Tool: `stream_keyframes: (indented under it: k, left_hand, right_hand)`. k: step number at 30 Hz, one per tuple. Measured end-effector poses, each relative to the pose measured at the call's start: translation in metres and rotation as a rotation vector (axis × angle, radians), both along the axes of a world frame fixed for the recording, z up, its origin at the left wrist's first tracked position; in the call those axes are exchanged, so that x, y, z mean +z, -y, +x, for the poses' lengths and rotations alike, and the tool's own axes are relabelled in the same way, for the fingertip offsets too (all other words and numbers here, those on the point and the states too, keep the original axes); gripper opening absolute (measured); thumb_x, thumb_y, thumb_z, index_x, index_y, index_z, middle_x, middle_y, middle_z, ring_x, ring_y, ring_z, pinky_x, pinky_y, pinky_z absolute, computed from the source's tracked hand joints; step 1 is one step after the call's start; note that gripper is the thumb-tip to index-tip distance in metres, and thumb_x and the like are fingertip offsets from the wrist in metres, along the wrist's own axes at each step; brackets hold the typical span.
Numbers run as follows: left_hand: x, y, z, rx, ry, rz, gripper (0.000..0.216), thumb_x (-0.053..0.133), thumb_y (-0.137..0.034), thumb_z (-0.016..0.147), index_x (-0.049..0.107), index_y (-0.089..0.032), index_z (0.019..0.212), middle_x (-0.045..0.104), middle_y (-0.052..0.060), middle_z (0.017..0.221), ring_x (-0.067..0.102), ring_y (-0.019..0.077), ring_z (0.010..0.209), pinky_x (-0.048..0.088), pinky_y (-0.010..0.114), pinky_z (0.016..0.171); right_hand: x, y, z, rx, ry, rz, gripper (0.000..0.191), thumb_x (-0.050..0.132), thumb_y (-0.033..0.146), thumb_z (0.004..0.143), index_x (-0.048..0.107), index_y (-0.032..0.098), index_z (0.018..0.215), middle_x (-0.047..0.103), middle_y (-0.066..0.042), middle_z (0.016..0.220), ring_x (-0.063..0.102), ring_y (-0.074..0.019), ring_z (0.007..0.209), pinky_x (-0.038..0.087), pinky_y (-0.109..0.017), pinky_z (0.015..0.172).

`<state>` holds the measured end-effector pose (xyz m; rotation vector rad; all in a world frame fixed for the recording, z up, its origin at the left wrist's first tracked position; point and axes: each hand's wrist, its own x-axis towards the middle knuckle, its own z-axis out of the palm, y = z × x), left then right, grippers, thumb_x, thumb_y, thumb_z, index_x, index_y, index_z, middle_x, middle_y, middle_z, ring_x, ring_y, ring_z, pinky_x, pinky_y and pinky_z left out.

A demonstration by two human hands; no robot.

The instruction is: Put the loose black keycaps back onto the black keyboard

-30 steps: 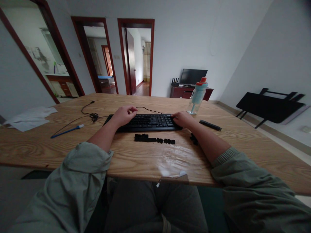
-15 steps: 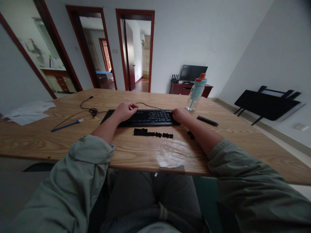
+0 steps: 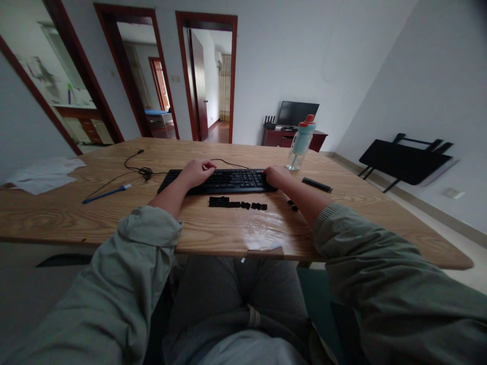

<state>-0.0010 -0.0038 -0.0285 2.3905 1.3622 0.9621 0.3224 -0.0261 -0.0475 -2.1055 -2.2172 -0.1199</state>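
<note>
Only the view has been tipped slightly downward since the earlier frame; both hands have been kept at the keyboard (image 3: 239, 181). Above its left half, the left hand (image 3: 197, 172) is held with curled fingers; whether they are closed on anything cannot be told. Its right end is touched by the right hand (image 3: 277, 176), whose fingertips are too hidden to be judged. Loose black keys (image 3: 224, 203) are lined up just nearer on the table (image 3: 213, 233). Beyond the right hand a bottle (image 3: 302, 139) is seen upright.
</note>
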Motion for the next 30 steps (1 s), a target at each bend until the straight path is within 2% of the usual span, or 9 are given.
stream_keyframes:
  k: [8,12,15,17,22,27,30]
  left_hand:
    - [-0.003,-0.003,-0.001,-0.062,-0.024,0.015,0.031,0.059,-0.035,0.081,0.078,-0.015,0.096,0.072,0.006,0.077,0.059,0.0168,0.066,0.048,0.029,0.072]
    - [-0.001,-0.007,-0.005,-0.049,-0.039,0.024,0.031,0.058,-0.036,0.081,0.078,-0.017,0.095,0.07,0.005,0.073,0.059,0.0169,0.064,0.048,0.029,0.07]
    - [0.0,-0.007,-0.006,-0.021,-0.054,0.023,0.03,0.059,-0.036,0.08,0.078,-0.017,0.095,0.07,0.004,0.073,0.059,0.0172,0.064,0.048,0.03,0.07]
    - [0.0,-0.006,-0.006,-0.019,-0.059,0.019,0.031,0.059,-0.037,0.08,0.077,-0.017,0.095,0.069,0.004,0.072,0.059,0.0172,0.064,0.047,0.03,0.07]
    - [-0.001,-0.005,-0.006,-0.017,-0.055,0.017,0.033,0.057,-0.039,0.081,0.077,-0.018,0.096,0.068,0.004,0.07,0.058,0.0171,0.064,0.046,0.029,0.068]
    - [-0.004,-0.007,-0.007,-0.018,-0.057,0.021,0.034,0.058,-0.042,0.081,0.077,-0.019,0.097,0.067,0.003,0.067,0.057,0.0168,0.063,0.046,0.029,0.067]
    - [-0.003,-0.005,-0.006,-0.035,-0.064,0.012,0.035,0.058,-0.042,0.081,0.077,-0.018,0.097,0.066,0.003,0.067,0.057,0.0166,0.062,0.045,0.029,0.065]
  right_hand:
    - [-0.002,0.01,-0.007,-0.022,0.03,0.078,0.042,0.046,0.017,0.091,0.072,0.023,0.124,0.073,-0.011,0.118,0.068,-0.0259,0.107,0.049,-0.033,0.094]
    - [-0.005,0.008,0.0,0.014,-0.057,0.213,0.046,0.044,0.012,0.089,0.067,0.019,0.129,0.067,-0.008,0.131,0.062,-0.0219,0.119,0.044,-0.03,0.102]
    - [-0.006,0.004,0.01,0.027,-0.133,0.31,0.044,0.043,0.012,0.089,0.069,0.017,0.125,0.063,-0.007,0.137,0.059,-0.0211,0.123,0.041,-0.029,0.106]
    - [-0.006,0.002,0.016,0.063,-0.136,0.29,0.043,0.044,0.014,0.089,0.071,0.017,0.122,0.061,-0.008,0.139,0.058,-0.0212,0.124,0.039,-0.028,0.108]
    - [-0.005,0.002,0.019,0.107,-0.088,0.081,0.046,0.046,0.014,0.087,0.071,0.018,0.126,0.06,-0.009,0.14,0.059,-0.0222,0.123,0.039,-0.028,0.107]
    - [-0.003,0.003,0.012,0.129,-0.086,0.049,0.047,0.046,0.015,0.088,0.068,0.018,0.129,0.062,-0.009,0.139,0.057,-0.0239,0.126,0.038,-0.03,0.108]
    - [0.013,0.01,0.017,0.111,-0.147,0.092,0.044,0.046,0.015,0.088,0.07,0.018,0.126,0.061,-0.009,0.139,0.055,-0.024,0.127,0.04,-0.031,0.107]
